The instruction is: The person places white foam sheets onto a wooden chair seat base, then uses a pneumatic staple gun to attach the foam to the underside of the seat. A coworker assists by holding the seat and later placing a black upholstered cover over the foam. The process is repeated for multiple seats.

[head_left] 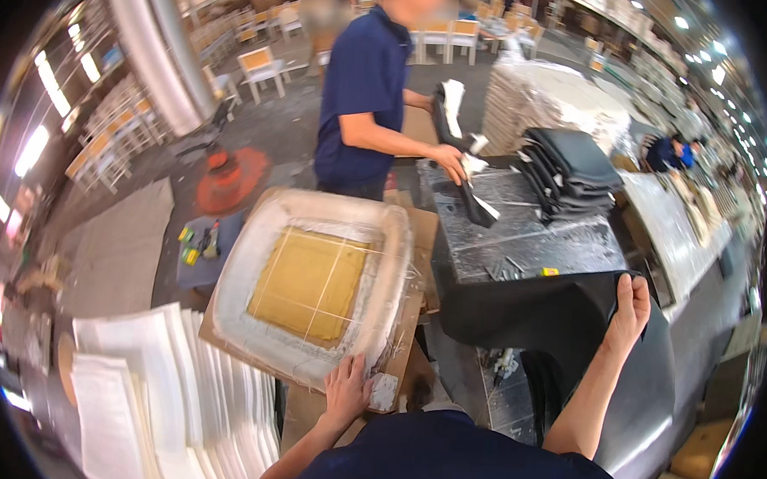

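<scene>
My left hand (345, 392) presses on the near edge of a white padded seat frame (255, 234) with a yellow board (309, 283) in its middle, wrapped in clear film. My right hand (628, 314) grips the far edge of a black cover sheet (526, 310) that drapes over the near end of a worn grey workbench (529, 237). Across the bench a person in a dark blue shirt (365, 76) holds a black and white piece (453, 114) in both hands.
A stack of black covers (571, 166) and a tall pile of white pads (544, 97) sit on the bench's far end. Fanned white panels (163, 384) lie at my lower left. Small bottles rest on a low stool (199, 253). Chairs stand behind.
</scene>
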{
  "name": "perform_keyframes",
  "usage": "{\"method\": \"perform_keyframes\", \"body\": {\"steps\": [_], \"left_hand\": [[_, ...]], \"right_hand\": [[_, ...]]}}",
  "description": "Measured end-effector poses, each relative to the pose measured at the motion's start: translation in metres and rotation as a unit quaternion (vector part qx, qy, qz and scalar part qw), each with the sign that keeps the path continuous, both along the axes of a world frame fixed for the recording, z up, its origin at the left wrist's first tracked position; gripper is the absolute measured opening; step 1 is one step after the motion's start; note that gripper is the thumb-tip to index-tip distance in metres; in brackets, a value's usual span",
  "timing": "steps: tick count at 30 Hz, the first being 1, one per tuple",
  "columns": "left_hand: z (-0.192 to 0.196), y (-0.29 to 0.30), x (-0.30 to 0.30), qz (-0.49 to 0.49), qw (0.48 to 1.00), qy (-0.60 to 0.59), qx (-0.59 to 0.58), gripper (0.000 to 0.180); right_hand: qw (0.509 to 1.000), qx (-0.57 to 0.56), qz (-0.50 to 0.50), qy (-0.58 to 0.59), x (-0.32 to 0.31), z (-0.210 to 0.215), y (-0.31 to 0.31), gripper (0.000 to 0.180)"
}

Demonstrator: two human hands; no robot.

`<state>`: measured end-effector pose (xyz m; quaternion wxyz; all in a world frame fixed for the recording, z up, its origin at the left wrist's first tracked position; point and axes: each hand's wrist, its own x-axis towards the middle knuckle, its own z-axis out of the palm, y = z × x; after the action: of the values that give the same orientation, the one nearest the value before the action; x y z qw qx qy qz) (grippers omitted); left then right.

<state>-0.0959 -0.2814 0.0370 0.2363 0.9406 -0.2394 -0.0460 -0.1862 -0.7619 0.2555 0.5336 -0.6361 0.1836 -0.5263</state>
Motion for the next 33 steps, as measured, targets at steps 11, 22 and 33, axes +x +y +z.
{"method": "perform_keyframes", "body": {"steps": [11,22,33], "left_hand": [[-0.008,0.022,-0.002,0.179,0.983,-0.016,0.033,0.065],[0.004,0.054,0.030,0.134,0.990,0.008,-0.048,0.056],[0.175,-0.074,0.093,-0.134,0.913,0.024,-0.384,0.072]], "right_hand": [[0.986,0.026,0.166,0.015,0.091,-0.025,-0.020,0.026],[0.971,0.145,0.187,-0.013,0.125,-0.039,0.097,0.015],[0.917,0.122,0.364,0.108,0.155,-0.051,0.248,0.015]]}}
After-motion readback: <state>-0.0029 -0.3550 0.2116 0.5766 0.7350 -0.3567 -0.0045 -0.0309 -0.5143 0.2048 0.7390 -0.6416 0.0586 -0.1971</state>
